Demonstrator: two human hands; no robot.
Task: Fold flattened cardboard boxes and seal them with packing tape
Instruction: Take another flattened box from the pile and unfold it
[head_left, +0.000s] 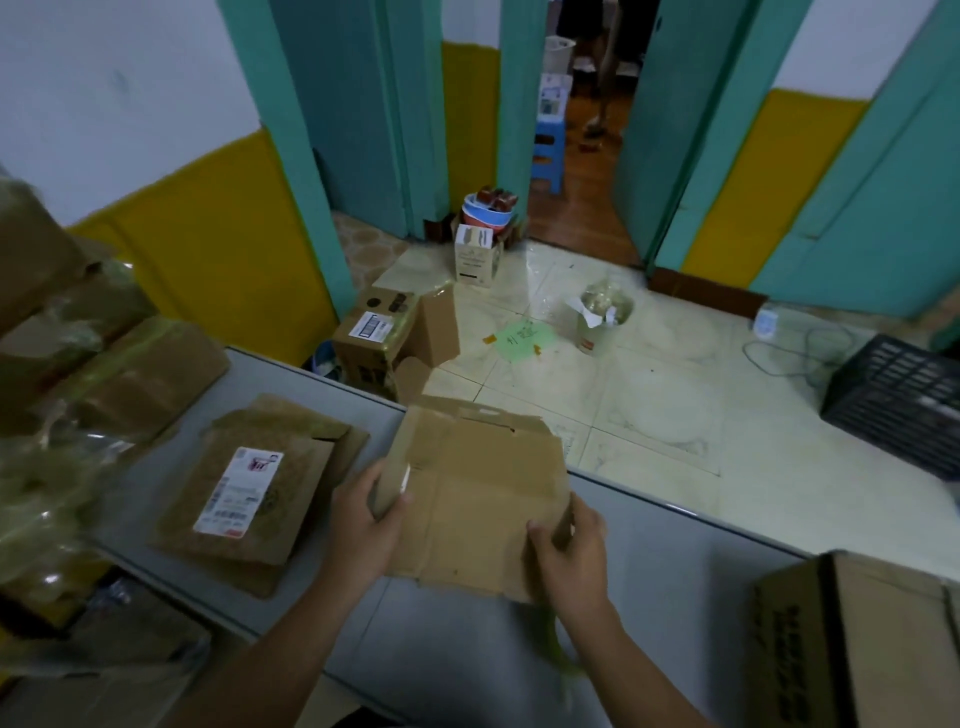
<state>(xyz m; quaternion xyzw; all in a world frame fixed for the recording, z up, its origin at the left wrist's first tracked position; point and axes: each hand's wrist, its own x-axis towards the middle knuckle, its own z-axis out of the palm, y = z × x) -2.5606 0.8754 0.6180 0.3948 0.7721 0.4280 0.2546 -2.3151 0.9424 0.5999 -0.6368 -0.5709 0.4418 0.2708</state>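
A flattened brown cardboard box (475, 493) is held up over the grey table (649, 571), its flaps pointing away from me. My left hand (361, 525) grips its left edge, thumb on the near face. My right hand (569, 556) grips its lower right corner, fingers wrapped behind the cardboard. A stack of other flattened boxes (254, 493), the top one bearing a white shipping label, lies on the table to the left. No packing tape roll is visible.
Taped-up cartons (104, 374) pile up at the far left. A brown box with black print (857, 639) stands at the table's right corner. On the tiled floor beyond are an open carton (384, 338), a small bin (602, 317), a black crate (904, 389) and a doorway.
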